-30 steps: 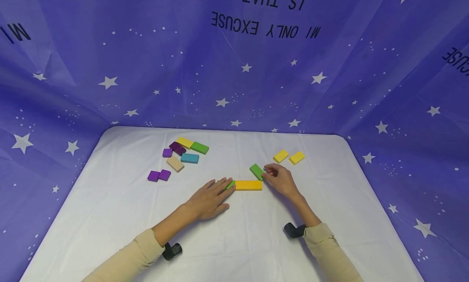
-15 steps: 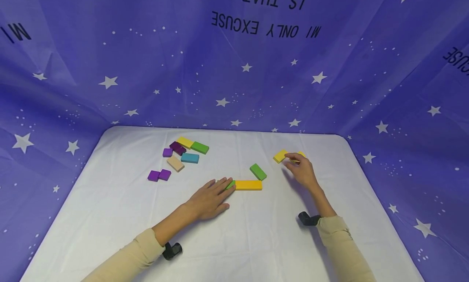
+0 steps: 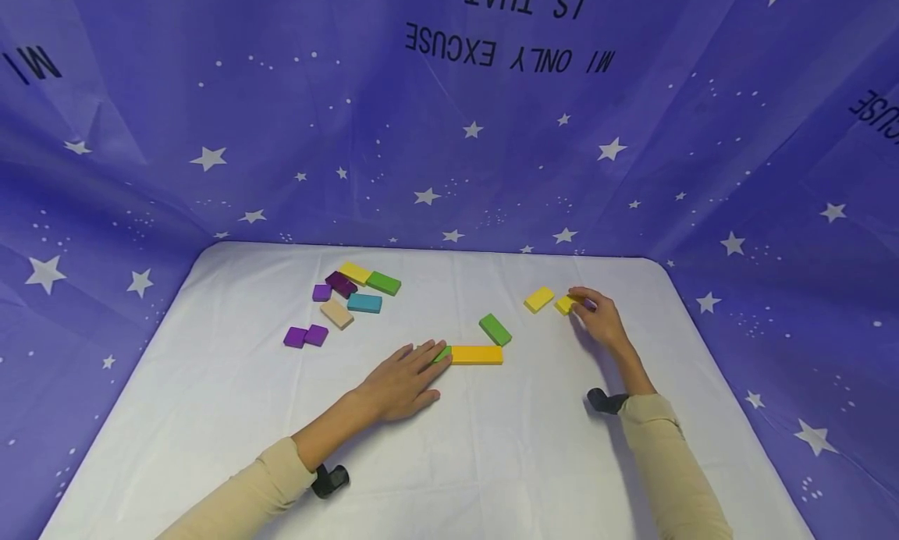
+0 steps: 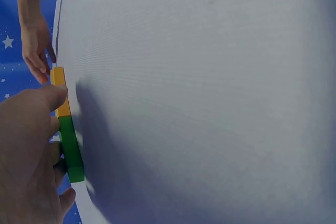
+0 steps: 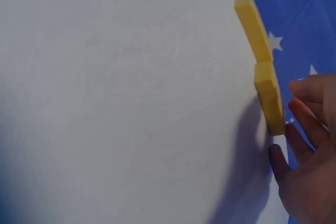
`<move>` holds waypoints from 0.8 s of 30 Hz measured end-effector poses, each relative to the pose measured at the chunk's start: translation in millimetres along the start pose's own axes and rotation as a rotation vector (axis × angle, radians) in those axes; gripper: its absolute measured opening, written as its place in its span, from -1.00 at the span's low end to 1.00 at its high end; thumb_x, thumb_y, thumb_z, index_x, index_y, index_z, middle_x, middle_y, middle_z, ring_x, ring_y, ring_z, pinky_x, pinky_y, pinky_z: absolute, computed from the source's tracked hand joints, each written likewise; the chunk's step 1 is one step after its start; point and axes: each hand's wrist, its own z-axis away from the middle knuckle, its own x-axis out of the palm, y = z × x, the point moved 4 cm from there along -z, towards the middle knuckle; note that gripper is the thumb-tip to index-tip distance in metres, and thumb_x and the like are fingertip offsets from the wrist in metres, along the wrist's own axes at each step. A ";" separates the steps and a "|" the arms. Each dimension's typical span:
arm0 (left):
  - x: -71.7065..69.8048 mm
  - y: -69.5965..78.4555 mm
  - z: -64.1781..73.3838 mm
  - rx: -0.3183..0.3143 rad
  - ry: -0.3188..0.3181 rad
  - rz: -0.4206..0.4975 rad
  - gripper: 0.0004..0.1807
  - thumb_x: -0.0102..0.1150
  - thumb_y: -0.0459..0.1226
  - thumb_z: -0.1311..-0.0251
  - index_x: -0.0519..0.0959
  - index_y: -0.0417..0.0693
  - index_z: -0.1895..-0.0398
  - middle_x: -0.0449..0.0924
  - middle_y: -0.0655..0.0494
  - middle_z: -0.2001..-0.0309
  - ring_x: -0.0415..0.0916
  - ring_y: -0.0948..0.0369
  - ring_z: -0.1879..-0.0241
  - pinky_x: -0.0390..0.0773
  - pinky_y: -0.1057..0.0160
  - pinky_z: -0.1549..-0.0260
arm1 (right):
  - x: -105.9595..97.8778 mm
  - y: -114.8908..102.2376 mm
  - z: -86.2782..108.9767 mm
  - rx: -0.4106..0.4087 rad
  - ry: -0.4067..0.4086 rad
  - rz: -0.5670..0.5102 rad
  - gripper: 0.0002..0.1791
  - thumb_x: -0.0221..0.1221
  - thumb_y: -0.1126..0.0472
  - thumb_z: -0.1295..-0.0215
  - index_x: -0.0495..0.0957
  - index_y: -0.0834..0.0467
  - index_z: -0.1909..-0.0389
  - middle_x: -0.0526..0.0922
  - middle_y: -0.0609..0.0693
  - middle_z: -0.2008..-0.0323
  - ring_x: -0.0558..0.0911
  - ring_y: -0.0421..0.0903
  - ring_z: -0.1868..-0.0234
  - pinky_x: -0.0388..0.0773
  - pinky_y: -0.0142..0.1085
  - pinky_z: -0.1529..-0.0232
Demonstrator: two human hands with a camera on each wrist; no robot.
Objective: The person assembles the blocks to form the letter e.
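My left hand (image 3: 400,384) lies with its fingers spread over a green block (image 3: 442,354), covering most of it. That block meets the end of an orange block (image 3: 477,355); the left wrist view shows the green block (image 4: 71,150) and orange block (image 4: 60,90) end to end. My right hand (image 3: 598,318) reaches over the right yellow block (image 3: 565,304), hiding part of it. In the right wrist view its fingers (image 5: 310,124) are parted beside that yellow block (image 5: 269,98). A second yellow block (image 3: 538,299) lies just left of it.
Another green block (image 3: 495,329) sits angled behind the orange one. At the back left are yellow (image 3: 354,273), green (image 3: 384,282), teal (image 3: 364,303), beige (image 3: 336,314) and several purple blocks (image 3: 316,335). A starry blue cloth (image 3: 449,134) rises behind the white table (image 3: 477,462).
My right hand has left the angled green block and moved right and back, past the left yellow block to the right one. My left hand has stayed in place.
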 end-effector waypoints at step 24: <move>2.0 -1.4 -0.3 -0.005 -0.008 -0.003 -0.31 -0.09 0.04 -0.50 0.13 -0.07 -0.56 0.00 -0.06 -0.56 -0.05 0.02 -0.52 0.05 -0.05 -0.42 | -1.8 2.5 5.2 -0.076 -0.015 0.334 -0.52 0.15 0.47 -0.26 0.46 0.42 -0.23 0.41 0.41 -0.25 0.36 0.37 -0.29 0.22 0.19 -0.32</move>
